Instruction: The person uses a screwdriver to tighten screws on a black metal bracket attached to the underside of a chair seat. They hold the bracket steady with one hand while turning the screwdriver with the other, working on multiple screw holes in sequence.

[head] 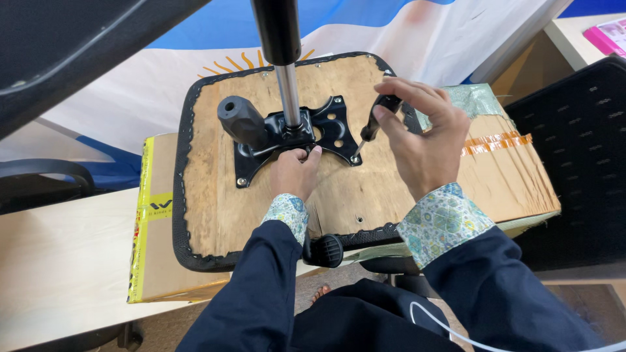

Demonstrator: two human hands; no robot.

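An upturned chair seat (215, 195) with a bare wooden underside and black fabric rim lies on a cardboard box (153, 267). A black metal mounting plate (332, 124) with a chrome gas cylinder (288, 91) and a black knob (238, 117) is fixed at its centre. My left hand (295, 173) rests on the near edge of the plate, fingers curled against it. My right hand (420, 137) grips a black-handled screwdriver (373, 124), its tip angled down at the plate's right corner.
A light wooden table (59, 267) carries the box. A black mesh chair back (574, 163) stands at the right. A blue and white cloth (163, 72) lies behind the seat. A black armrest (39, 179) sits at the left, and a black knob (326, 251) sits under the seat's near edge.
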